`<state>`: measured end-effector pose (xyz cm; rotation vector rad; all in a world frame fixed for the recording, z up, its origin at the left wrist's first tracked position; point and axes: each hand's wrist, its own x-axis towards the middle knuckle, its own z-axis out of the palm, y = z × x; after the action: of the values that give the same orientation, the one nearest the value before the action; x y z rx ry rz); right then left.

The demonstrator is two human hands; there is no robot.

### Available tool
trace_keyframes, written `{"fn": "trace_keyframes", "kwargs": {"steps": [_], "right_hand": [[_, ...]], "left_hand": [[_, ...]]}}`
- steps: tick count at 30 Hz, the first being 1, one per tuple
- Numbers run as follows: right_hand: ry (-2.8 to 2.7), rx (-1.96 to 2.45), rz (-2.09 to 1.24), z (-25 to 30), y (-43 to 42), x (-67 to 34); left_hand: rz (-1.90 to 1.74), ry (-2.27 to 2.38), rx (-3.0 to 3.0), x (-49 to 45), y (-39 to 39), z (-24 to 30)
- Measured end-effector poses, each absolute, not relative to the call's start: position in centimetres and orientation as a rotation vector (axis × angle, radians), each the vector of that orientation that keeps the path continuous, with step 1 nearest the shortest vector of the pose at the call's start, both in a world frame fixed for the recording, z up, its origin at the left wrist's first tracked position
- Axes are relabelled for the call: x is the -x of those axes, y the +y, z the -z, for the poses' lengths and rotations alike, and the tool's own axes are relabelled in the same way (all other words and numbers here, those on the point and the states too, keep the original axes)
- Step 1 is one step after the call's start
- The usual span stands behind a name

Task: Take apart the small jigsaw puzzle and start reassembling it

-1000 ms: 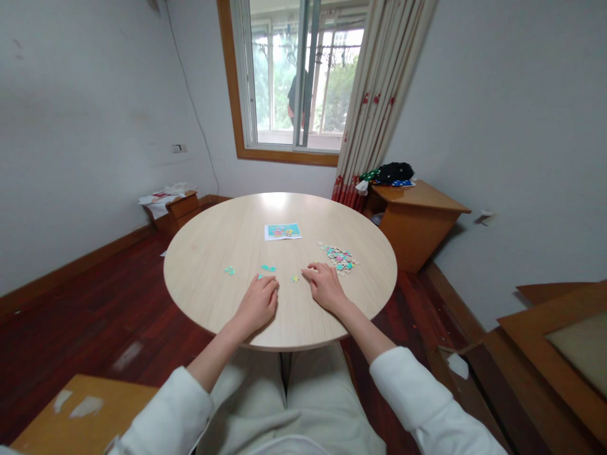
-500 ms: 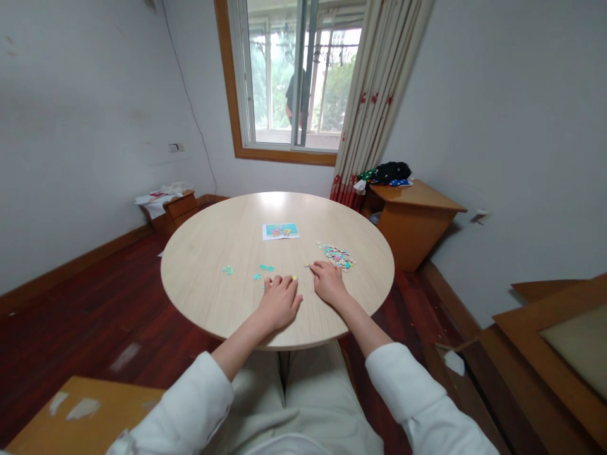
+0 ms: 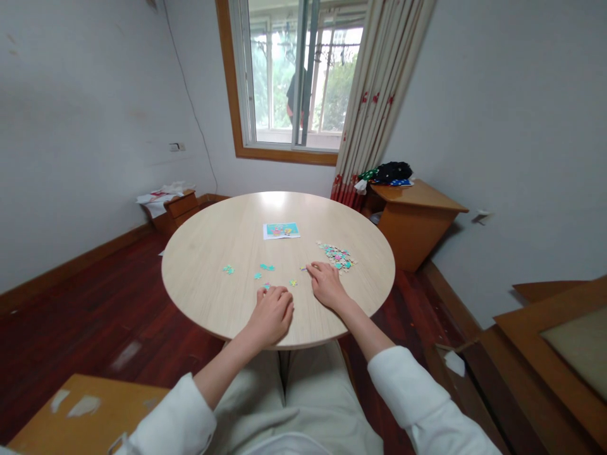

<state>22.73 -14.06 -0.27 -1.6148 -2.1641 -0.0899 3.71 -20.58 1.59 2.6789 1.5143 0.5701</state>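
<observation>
My left hand (image 3: 272, 313) rests low over the round table (image 3: 203, 240), fingers loosely bent and a little apart. Just beyond its fingertips lies a blue and pink jigsaw piece (image 3: 267, 286); whether they touch is unclear. My right hand (image 3: 328, 283) has its fingertips on a small jigsaw piece (image 3: 303, 269) at the table surface. Between the hands sits a yellow-green piece (image 3: 293, 283). Turquoise pieces (image 3: 267, 267) lie beyond my left hand, and a greenish cluster (image 3: 228, 269) is farther left. A pile of mixed pieces (image 3: 337, 258) spreads beyond my right hand.
A picture card (image 3: 281, 230) lies toward the table's far side. Behind the table are a window (image 3: 275, 82) and a curtain (image 3: 374, 95). Cloth is heaped on a wooden cabinet (image 3: 417, 221) at right. A person (image 3: 291, 95) is partly visible outside.
My left hand has moved left and toward me, uncovering the yellow-green piece and the blue and pink one. My right hand has shifted slightly left with its small piece.
</observation>
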Motion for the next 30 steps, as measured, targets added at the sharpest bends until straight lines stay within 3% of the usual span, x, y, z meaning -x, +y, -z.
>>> {"fn": "trace_keyframes", "kwargs": {"steps": [7,22,30], "right_hand": [[-2.171,1.627,0.05,0.1,-14.2,-22.5],[-2.356,1.573,-0.011,-0.4,-14.1,-22.5],[-2.416,1.521,0.002,-0.2,-14.0,-22.8]], "left_hand": [[-0.558,1.925,-2.507,-0.3,-20.3,-2.2],[-0.322,1.584,-2.58,-2.4,-18.5,-2.9],[-0.231,1.737,-2.615,-5.8,-15.8,-3.1]]}}
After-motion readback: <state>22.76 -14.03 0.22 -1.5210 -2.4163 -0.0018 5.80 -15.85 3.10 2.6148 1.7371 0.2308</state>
